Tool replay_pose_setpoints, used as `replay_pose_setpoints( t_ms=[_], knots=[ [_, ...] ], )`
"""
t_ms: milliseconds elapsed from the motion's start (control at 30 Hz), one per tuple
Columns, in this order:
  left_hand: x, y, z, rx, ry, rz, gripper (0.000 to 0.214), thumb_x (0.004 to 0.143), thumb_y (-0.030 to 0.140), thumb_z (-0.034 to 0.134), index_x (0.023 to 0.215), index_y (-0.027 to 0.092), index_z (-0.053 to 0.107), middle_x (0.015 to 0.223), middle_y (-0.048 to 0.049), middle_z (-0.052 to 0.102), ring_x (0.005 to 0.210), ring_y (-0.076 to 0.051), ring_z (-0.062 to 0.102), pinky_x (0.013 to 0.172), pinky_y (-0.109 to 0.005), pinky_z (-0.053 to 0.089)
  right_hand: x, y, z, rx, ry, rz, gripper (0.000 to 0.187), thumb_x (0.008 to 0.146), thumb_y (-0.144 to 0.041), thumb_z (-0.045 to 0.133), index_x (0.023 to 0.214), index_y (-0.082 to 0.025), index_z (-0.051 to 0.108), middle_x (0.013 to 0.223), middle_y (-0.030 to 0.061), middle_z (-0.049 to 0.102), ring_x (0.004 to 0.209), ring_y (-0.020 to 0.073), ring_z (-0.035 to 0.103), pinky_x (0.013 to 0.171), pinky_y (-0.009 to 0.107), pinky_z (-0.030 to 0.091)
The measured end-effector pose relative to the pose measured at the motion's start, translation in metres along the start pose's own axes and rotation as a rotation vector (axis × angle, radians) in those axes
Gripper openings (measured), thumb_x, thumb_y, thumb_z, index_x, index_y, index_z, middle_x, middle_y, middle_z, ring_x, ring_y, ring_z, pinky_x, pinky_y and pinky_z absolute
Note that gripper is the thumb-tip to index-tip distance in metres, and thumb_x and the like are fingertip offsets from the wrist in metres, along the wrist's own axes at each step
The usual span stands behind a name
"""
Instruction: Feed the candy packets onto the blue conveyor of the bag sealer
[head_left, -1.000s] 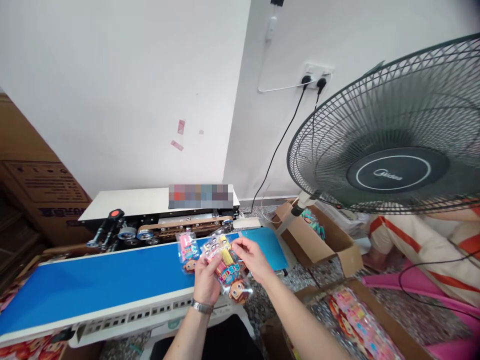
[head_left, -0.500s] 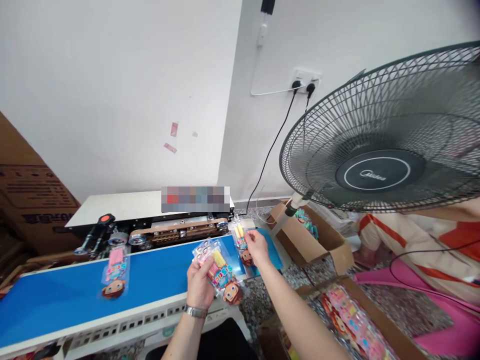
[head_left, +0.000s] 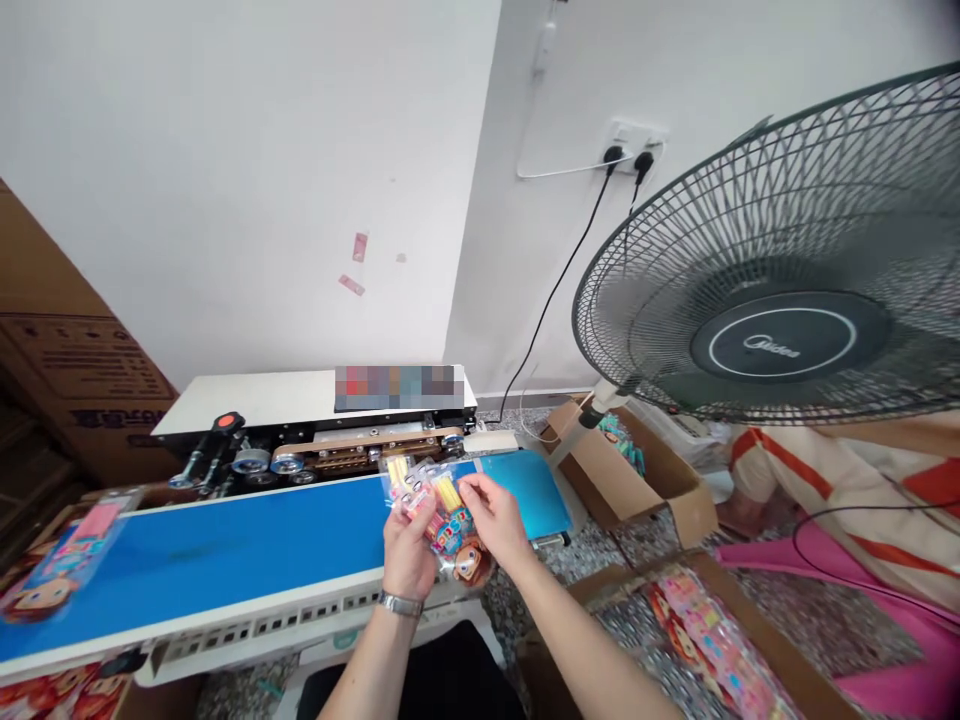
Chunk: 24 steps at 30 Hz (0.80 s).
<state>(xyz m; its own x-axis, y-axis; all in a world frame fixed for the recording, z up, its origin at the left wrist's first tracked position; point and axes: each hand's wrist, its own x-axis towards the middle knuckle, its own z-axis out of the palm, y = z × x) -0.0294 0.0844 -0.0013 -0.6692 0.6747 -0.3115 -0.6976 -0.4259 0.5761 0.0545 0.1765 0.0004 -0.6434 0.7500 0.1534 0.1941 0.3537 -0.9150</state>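
My left hand [head_left: 409, 548] grips a small stack of clear packets [head_left: 450, 530] printed with a cartoon face and filled with coloured sticks, held over the right end of the blue conveyor belt [head_left: 225, 550]. My right hand [head_left: 493, 515] pinches the top packet of that stack at its upper right edge. One packet with yellow sticks [head_left: 397, 472] lies on the belt just beyond my hands, under the sealer head [head_left: 360, 452]. Another packet [head_left: 56, 570] lies at the belt's far left end.
A large standing fan [head_left: 780, 260] fills the right. Open cardboard boxes [head_left: 630, 480] sit on the floor, one at lower right holding more packets [head_left: 705, 640]. A person in an orange-striped shirt [head_left: 847, 490] sits behind the fan. Cardboard cartons [head_left: 75, 380] stand left.
The packet my right hand set on the belt's right end has travelled under the sealer. The earlier packet rode to the belt's far left. My right hand came back to the stack.
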Motion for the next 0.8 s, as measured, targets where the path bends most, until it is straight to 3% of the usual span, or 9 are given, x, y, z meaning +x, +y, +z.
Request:
replay_pose_setpoints(
  t_ms=[167,300,433,533,633,733,800],
  knots=[
    [0.0,0.0,-0.005,0.038,0.017,0.039,0.035,0.059,0.021,0.077,0.09,0.017,0.063,0.082,-0.0036,0.071,0.07,-0.016,0.065,0.07,-0.03,0.05,0.019,0.022,-0.022,-0.125,0.29,0.086,0.034,0.084,-0.046,0.042,0.088,-0.018,0.061,0.076,0.0039,0.066,0.07,0.0172,0.06,0.061,0.023,0.044],
    [0.002,0.001,-0.007,0.055,0.038,0.03,0.034,0.058,0.022,0.078,0.088,0.016,0.063,0.078,-0.0035,0.071,0.067,-0.015,0.065,0.066,-0.028,0.049,0.041,0.046,-0.045,-0.402,0.337,0.221,0.033,0.082,-0.042,0.04,0.085,-0.019,0.064,0.072,0.0032,0.067,0.066,0.0179,0.06,0.059,0.024,0.042],
    [0.001,0.0,-0.003,0.047,0.018,0.008,0.033,0.058,0.021,0.078,0.087,0.015,0.063,0.081,-0.0056,0.071,0.071,-0.019,0.066,0.069,-0.032,0.05,0.057,0.05,-0.035,-0.54,0.251,0.254,0.028,0.082,-0.035,0.042,0.084,-0.021,0.066,0.073,0.0035,0.068,0.071,0.0186,0.061,0.064,0.025,0.043],
    [0.001,-0.001,-0.001,0.043,-0.001,0.005,0.033,0.06,0.022,0.077,0.088,0.015,0.063,0.083,-0.0064,0.071,0.073,-0.021,0.066,0.07,-0.035,0.051,0.059,0.04,-0.02,-0.51,0.178,0.192,0.027,0.081,-0.032,0.045,0.095,-0.02,0.065,0.082,0.006,0.069,0.078,0.0207,0.062,0.072,0.029,0.045],
    [0.001,-0.001,0.0,0.053,-0.007,0.011,0.033,0.06,0.023,0.077,0.088,0.015,0.063,0.083,-0.0068,0.071,0.072,-0.021,0.066,0.07,-0.035,0.051,0.048,0.025,-0.012,-0.319,0.164,0.084,0.034,0.081,-0.034,0.048,0.109,-0.019,0.059,0.099,0.0087,0.066,0.088,0.0211,0.061,0.077,0.031,0.047],
    [0.0,-0.002,-0.001,0.063,-0.006,0.025,0.034,0.06,0.023,0.077,0.09,0.015,0.063,0.084,-0.0065,0.07,0.073,-0.019,0.066,0.072,-0.033,0.05,0.03,0.012,-0.01,-0.02,-0.058,0.001,0.031,0.083,-0.039,0.048,0.106,-0.02,0.06,0.098,0.0052,0.066,0.086,0.0179,0.062,0.072,0.027,0.049],
    [0.0,-0.003,0.0,0.071,-0.017,0.038,0.033,0.061,0.023,0.077,0.091,0.016,0.063,0.086,-0.0067,0.07,0.076,-0.018,0.065,0.075,-0.032,0.05,0.019,0.006,-0.008,0.043,-0.169,-0.024,0.027,0.084,-0.04,0.049,0.095,-0.02,0.063,0.091,0.0031,0.067,0.082,0.0165,0.062,0.07,0.026,0.049]
  ],
)
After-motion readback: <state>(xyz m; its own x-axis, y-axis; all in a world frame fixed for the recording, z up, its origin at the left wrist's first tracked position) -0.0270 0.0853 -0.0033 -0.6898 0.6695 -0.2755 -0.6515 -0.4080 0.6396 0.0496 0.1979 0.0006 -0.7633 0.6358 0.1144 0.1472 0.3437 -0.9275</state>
